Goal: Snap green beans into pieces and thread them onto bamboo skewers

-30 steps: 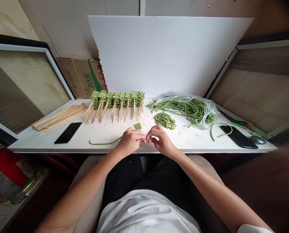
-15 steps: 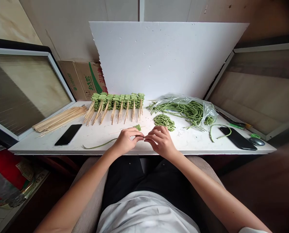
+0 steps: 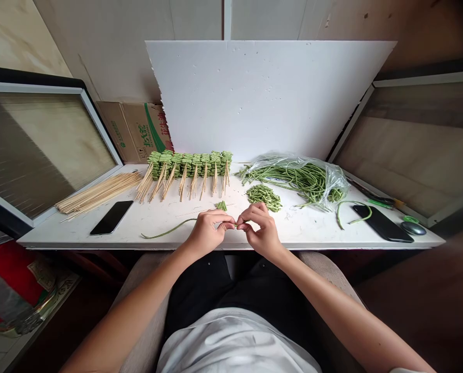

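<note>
A long green bean (image 3: 168, 231) trails leftward over the white table from my left hand (image 3: 210, 229), whose fingers are closed on it. My right hand (image 3: 260, 228) pinches the bean's other end, its fingertips close beside the left ones. Just beyond my left hand lies a short row of cut bean pieces (image 3: 221, 205). A pile of cut pieces (image 3: 263, 197) sits behind my right hand. Skewered bean bundles (image 3: 188, 165) stand stacked in a row at the back, their sticks pointing toward me.
Bare skewers (image 3: 97, 194) and a phone (image 3: 111, 217) lie at the left of the table (image 3: 72, 239). Long beans in a plastic bag (image 3: 297, 176) are at the back right. Farther right are a loose bean (image 3: 339, 215), a black phone (image 3: 385, 224) and scissors (image 3: 375, 196).
Both hands have shifted slightly right, and the trailing bean has been drawn right with them. A short green part of it now shows between the fingertips.
</note>
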Motion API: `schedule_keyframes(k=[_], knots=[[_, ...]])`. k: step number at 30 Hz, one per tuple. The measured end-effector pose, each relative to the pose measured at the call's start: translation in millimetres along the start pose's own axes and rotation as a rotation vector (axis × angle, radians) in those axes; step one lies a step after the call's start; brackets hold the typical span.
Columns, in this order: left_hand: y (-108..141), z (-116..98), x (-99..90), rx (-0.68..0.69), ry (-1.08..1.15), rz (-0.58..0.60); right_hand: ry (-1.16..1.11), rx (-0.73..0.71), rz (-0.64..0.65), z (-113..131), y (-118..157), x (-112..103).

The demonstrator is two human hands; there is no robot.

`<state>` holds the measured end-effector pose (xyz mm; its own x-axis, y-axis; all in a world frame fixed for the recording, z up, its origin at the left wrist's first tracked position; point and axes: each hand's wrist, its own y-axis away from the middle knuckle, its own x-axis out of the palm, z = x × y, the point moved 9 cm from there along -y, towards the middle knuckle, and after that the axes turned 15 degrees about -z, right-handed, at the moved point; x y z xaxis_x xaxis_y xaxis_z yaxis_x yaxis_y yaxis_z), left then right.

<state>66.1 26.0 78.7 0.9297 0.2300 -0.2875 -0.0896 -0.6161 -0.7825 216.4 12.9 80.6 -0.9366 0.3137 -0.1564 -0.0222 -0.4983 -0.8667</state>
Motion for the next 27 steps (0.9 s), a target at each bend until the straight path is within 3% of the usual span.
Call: schedule_keyframes(k=[4, 7, 10, 12, 14, 18, 23, 27], knots=[[-1.6, 14.7, 0.5, -0.093, 0.108, 0.043, -0.111, 0.057, 0.055, 1.7, 1.0, 5.9], [-4.0, 32.9, -1.9, -0.202, 0.184, 0.065, -0.039, 0.051, 0.044, -9.0, -2.3, 2.2], [-4.8, 48.5, -5.4, -0.267, 0.2, 0.043, 0.212, -0.016, 0.026, -39.0, -3.4, -6.8], [-3.4, 53.9, -4.6, -0.274, 0.167, 0.042, 0.37, -0.077, 0.112, -64.7, 2.0, -5.4], [-1.0, 55.0, -0.6, -0.271, 0.141, 0.062, 0.449, -0.125, 0.232, -88.2, 11.8, -0.2], [2.7, 52.5, 6.6, -0.31, 0.155, 0.1, 0.504, -0.123, 0.256, -112.9, 23.5, -0.2], [3.9, 53.3, 7.0, -0.398, 0.172, 0.127, 0.451, -0.048, 0.205, -107.9, 17.1, -2.5], [4.0, 53.5, 4.3, -0.407, 0.147, 0.106, 0.263, 0.105, 0.182, -82.0, 0.7, -6.4]])
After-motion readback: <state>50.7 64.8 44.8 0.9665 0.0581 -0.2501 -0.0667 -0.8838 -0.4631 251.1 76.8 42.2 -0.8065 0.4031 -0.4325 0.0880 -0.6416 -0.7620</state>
